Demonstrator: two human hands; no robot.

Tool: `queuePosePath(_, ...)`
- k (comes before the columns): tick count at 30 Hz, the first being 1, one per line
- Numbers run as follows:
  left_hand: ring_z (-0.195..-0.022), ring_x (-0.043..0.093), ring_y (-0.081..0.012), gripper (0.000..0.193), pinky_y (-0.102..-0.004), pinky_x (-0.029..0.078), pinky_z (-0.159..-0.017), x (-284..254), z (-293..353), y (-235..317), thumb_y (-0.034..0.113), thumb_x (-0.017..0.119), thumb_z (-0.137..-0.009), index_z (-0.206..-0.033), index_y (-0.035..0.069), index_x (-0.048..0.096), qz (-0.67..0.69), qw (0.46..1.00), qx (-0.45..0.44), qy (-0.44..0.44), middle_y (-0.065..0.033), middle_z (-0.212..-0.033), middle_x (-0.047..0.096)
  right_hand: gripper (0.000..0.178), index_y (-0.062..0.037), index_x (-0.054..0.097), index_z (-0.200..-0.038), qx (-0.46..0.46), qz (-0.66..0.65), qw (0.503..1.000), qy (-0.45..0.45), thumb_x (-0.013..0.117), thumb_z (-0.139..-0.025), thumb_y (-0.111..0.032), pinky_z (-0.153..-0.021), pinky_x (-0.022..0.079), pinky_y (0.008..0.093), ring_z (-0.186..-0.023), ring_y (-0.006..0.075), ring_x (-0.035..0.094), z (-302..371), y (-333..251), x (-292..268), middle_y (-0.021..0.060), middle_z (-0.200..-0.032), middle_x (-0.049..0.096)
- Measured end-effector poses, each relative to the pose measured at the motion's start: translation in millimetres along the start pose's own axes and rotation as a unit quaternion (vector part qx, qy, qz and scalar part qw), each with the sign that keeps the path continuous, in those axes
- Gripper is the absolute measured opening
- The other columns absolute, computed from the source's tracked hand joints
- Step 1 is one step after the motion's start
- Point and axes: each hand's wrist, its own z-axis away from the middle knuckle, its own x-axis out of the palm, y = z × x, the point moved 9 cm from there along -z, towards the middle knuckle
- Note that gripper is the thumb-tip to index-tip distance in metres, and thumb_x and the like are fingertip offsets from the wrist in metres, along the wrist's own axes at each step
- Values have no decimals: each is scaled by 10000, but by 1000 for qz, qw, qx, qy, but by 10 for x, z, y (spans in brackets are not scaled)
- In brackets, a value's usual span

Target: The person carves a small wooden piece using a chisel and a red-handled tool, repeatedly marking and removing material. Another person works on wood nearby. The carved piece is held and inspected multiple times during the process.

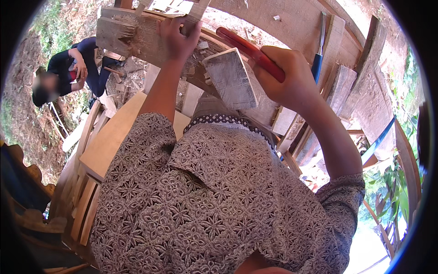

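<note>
My right hand point(285, 75) is closed around a long red tool point(248, 48) with a rounded far end. What kind of tool it is I cannot make out. Just left of that hand, a weathered grey wood block point(230, 80) stands at an angle; whether the tool touches it is unclear. At the upper left, my left hand point(177, 39) has its fingers bent against a wood piece point(197, 10) at the top edge of view. Its fingertips are partly hidden. A rough, splintered plank point(114, 34) extends left of this hand. To the right lies a chisel point(318, 59) with a blue handle.
A person point(68, 73) in dark clothes sits on the ground at the left. Wide planks point(287, 32) lie along the far side, with wood chips about. A pale board point(114, 132) is beside my left arm. More boards point(340, 86) are stacked at the right.
</note>
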Motion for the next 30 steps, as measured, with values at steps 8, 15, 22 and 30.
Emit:
queuePosePath(8,-996,615,-300,378,-574,335,-1122,147,144,22,424,839,-780,-963,119,709,21,998,-50,-7,-82,-941,651,196,-18,597,-768,151,19,987,-51,674,-916,-123,-510,386,398,-497,253,536,531,-185,-574,119,-577,522)
queuePosePath(15,-1000,616,-292,344,-567,323,-1134,354,157,397,407,844,-773,-964,151,715,5,1000,-31,-1,-64,-915,651,190,-21,630,-776,81,9,995,-59,678,-915,-141,-523,422,392,-506,256,561,213,-182,-318,125,-582,555)
queuePosePath(22,-1006,599,-311,357,-567,310,-1144,581,55,708,394,847,-765,-964,132,709,37,997,-71,21,-87,-937,628,236,-25,679,-864,124,63,990,20,699,-958,-241,-560,408,339,-573,145,519,-135,327,-286,57,-626,573)
queuePosePath(30,-973,601,-279,324,-521,315,-1119,715,30,933,387,843,-765,-943,144,725,44,995,-83,40,-65,-901,636,267,-16,636,-811,220,130,967,-16,683,-968,-227,-544,366,331,-546,153,485,618,-122,-1039,48,-591,513)
